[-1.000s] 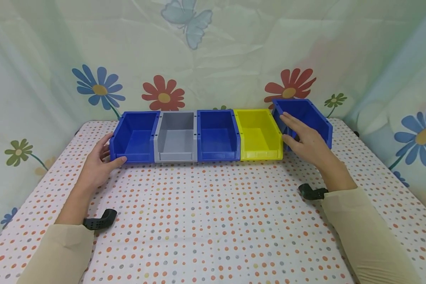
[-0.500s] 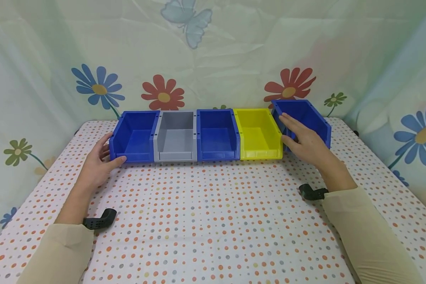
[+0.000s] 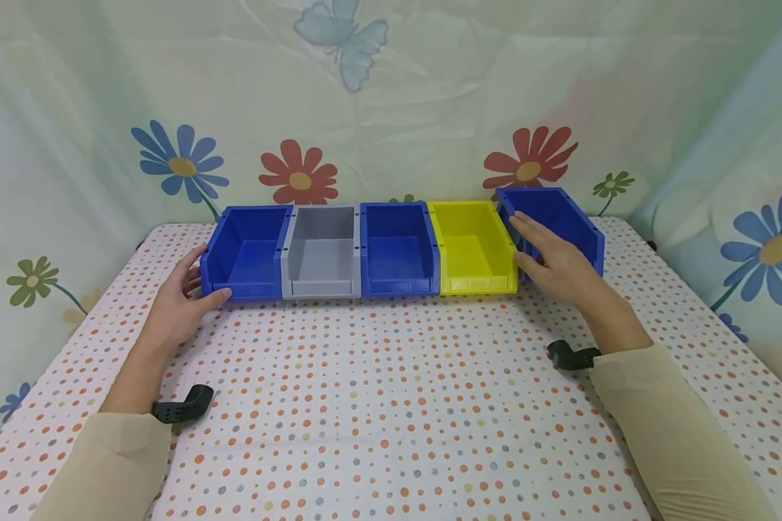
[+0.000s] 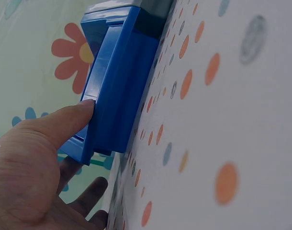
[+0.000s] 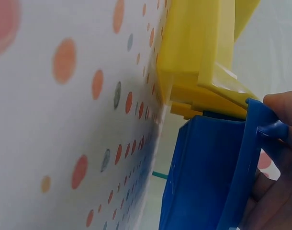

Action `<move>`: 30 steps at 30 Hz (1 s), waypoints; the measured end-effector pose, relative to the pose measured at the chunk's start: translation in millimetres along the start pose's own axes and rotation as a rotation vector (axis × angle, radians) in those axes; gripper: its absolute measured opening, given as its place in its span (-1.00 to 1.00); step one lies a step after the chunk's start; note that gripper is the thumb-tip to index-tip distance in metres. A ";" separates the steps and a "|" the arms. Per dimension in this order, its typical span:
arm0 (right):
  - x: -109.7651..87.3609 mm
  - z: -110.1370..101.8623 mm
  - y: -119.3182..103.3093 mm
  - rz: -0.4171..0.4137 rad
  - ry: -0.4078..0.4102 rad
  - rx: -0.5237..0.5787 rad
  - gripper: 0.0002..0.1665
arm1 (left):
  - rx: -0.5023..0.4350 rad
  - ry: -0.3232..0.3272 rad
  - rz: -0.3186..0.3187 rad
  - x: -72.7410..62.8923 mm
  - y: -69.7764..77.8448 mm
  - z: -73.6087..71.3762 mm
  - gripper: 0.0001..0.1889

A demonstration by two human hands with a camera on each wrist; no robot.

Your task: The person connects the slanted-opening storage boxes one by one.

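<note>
Along the back of the table stand a blue storage bin point(image 3: 250, 257), a grey bin point(image 3: 324, 260), another blue bin point(image 3: 399, 253) and a yellow bin point(image 3: 472, 253), side by side. My left hand point(image 3: 179, 307) holds the left blue bin's front corner, thumb point(image 4: 76, 117) on the front lip and fingers along its outer side. At the right end, my right hand point(image 3: 557, 268) grips another blue bin point(image 3: 557, 210) by its near left part. The right wrist view shows this bin point(image 5: 203, 167) raised above the cloth, its edge right at the yellow bin's side. The hand hides part of it.
A white cloth point(image 3: 365, 405) with coloured dots covers the table. Behind the bins hangs a pale curtain point(image 3: 417, 101) printed with flowers and a butterfly. Each wrist wears a black camera mount, one on the left point(image 3: 185, 405) and one on the right point(image 3: 570, 356).
The right-hand blue bin has come slightly down and to the left, toward the yellow bin, along with my right hand. My left hand and the other bins have stayed in place.
</note>
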State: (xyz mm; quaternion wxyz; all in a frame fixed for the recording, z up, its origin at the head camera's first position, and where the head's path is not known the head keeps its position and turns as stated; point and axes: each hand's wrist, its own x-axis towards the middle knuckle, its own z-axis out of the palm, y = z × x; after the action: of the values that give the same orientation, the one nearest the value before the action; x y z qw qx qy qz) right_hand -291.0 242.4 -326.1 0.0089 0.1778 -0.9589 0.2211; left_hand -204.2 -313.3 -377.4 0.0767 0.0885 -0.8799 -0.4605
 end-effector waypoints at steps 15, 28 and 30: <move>0.2 7.1 1.4 -0.017 0.001 -0.033 -0.18 | 0.010 0.003 -0.007 -0.1 -3.0 0.6 -0.06; -1.2 10.7 5.0 -0.045 0.003 -0.034 -0.11 | 0.008 0.004 -0.017 0.8 -2.1 2.1 -0.05; -1.1 10.4 4.4 -0.046 0.002 -0.039 -0.09 | 0.007 0.004 -0.016 0.9 -1.9 2.0 -0.05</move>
State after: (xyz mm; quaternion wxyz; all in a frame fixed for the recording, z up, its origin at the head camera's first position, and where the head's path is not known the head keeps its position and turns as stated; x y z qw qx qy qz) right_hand -290.8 242.0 -337.4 0.0184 0.1993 -0.9586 0.2025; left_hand -205.4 -313.0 -380.1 0.0746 0.0968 -0.8805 -0.4580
